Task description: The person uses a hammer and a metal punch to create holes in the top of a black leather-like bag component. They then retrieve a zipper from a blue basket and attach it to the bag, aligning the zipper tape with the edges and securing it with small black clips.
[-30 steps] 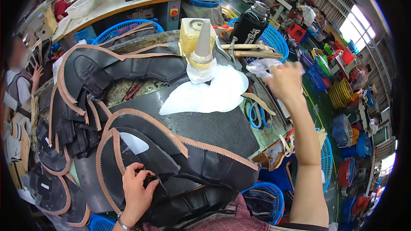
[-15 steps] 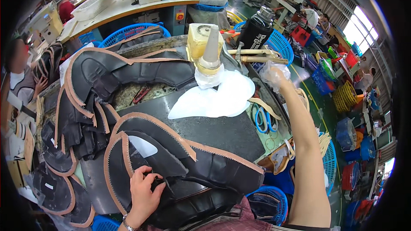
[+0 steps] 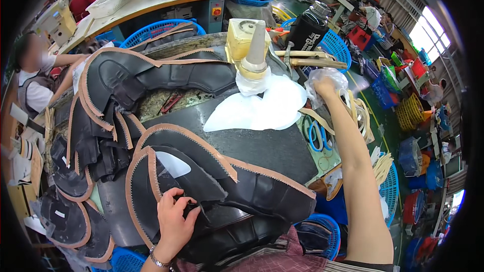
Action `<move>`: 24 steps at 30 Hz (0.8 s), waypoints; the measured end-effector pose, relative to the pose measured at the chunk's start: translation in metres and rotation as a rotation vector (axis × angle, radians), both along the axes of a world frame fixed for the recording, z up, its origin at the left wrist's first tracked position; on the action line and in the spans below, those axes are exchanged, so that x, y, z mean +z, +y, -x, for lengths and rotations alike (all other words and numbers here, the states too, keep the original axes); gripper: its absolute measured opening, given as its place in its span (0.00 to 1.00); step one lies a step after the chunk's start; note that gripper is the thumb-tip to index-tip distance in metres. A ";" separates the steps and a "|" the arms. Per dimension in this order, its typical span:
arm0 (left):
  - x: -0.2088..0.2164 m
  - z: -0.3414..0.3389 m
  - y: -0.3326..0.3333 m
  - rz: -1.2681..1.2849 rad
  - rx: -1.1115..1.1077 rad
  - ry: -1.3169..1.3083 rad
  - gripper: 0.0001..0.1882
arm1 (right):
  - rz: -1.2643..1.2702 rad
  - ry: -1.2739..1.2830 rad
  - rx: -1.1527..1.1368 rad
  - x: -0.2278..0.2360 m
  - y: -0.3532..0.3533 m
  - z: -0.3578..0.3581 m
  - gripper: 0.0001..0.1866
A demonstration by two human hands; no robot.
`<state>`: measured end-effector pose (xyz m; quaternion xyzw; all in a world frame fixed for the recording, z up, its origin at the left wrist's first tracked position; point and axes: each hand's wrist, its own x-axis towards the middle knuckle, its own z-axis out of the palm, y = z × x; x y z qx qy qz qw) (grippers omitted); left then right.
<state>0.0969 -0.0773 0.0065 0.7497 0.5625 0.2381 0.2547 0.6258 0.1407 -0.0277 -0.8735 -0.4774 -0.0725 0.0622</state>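
My left hand (image 3: 174,216) rests on a stack of black leather boot pieces with tan zigzag edges (image 3: 222,181), fingers curled over the top piece near a white patch (image 3: 171,163). My right hand (image 3: 322,88) reaches out to the right edge of the table and is closed on a crumpled clear plastic bag (image 3: 327,76). A white sheet (image 3: 257,111) lies on the dark work surface (image 3: 272,146) between my hands. A cream glue bottle with a cone nozzle (image 3: 254,53) stands behind the sheet.
More black leather pieces (image 3: 126,80) are piled at the left and back. Blue scissors (image 3: 315,136) and tan strips (image 3: 360,113) lie by my right forearm. Wooden-handled tools (image 3: 310,58), a black bottle (image 3: 307,30) and blue baskets (image 3: 151,30) stand behind. A seated person (image 3: 33,78) works at the left.
My right hand has moved down and toward me along the table's right edge. My left hand has shifted slightly on the leather stack.
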 end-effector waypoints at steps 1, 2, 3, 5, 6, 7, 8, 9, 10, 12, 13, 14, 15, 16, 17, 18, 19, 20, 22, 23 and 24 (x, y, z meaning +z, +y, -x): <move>0.000 -0.001 0.000 -0.013 -0.002 0.003 0.12 | -0.022 -0.023 0.011 -0.004 -0.001 -0.001 0.24; -0.001 -0.001 0.000 -0.026 -0.003 0.007 0.12 | -0.140 -0.052 0.051 -0.014 -0.001 -0.008 0.21; -0.002 -0.002 0.000 -0.039 -0.004 0.010 0.12 | -0.122 -0.051 0.126 -0.016 -0.001 -0.015 0.20; -0.003 -0.002 0.000 -0.066 -0.009 0.016 0.11 | -0.089 -0.047 0.280 -0.012 0.000 -0.023 0.18; -0.004 -0.002 0.001 -0.080 -0.014 0.015 0.11 | -0.065 -0.093 0.330 -0.008 -0.003 -0.028 0.16; -0.004 -0.002 0.001 -0.081 -0.016 0.011 0.11 | -0.041 -0.132 0.386 0.002 -0.005 -0.026 0.15; -0.004 -0.003 0.001 -0.080 -0.021 0.005 0.11 | -0.015 -0.173 0.440 0.011 -0.009 -0.022 0.13; -0.004 -0.004 0.002 -0.078 -0.029 -0.004 0.11 | -0.045 -0.203 0.442 0.016 -0.013 -0.020 0.12; -0.004 -0.004 0.003 -0.074 -0.041 -0.011 0.11 | -0.071 -0.233 0.446 0.019 -0.019 -0.018 0.10; -0.005 -0.002 0.005 -0.061 -0.057 -0.020 0.11 | -0.080 -0.281 0.388 0.029 -0.040 0.006 0.08; -0.002 0.001 0.005 -0.024 -0.049 -0.037 0.11 | -0.142 -0.225 0.400 0.037 -0.055 0.032 0.07; 0.002 0.005 0.004 0.015 -0.036 -0.054 0.11 | -0.201 -0.167 0.417 0.042 -0.072 0.060 0.06; 0.006 0.010 0.001 0.053 -0.015 -0.065 0.11 | -0.262 -0.099 0.438 0.037 -0.084 0.088 0.06; 0.005 0.012 0.002 0.074 -0.021 -0.082 0.10 | -0.302 -0.043 0.508 0.031 -0.100 0.107 0.05; 0.005 0.012 0.005 0.099 -0.023 -0.105 0.09 | -0.343 0.018 0.581 0.024 -0.113 0.127 0.04; 0.004 0.013 0.006 0.080 -0.035 -0.112 0.09 | -0.377 0.099 0.641 0.016 -0.123 0.152 0.04; 0.000 0.014 0.009 0.066 -0.053 -0.119 0.09 | -0.407 0.182 0.692 0.008 -0.134 0.174 0.04; -0.003 0.011 0.011 0.044 -0.069 -0.114 0.08 | -0.373 0.200 0.692 -0.003 -0.140 0.186 0.05; -0.003 0.007 0.012 0.018 -0.044 -0.117 0.07 | -0.399 0.195 0.749 -0.016 -0.140 0.200 0.05; -0.005 0.006 0.012 -0.013 -0.034 -0.119 0.06 | -0.422 0.182 0.779 -0.016 -0.138 0.205 0.06; -0.006 0.006 0.010 0.002 -0.011 -0.128 0.06 | -0.419 0.178 0.752 -0.015 -0.139 0.212 0.05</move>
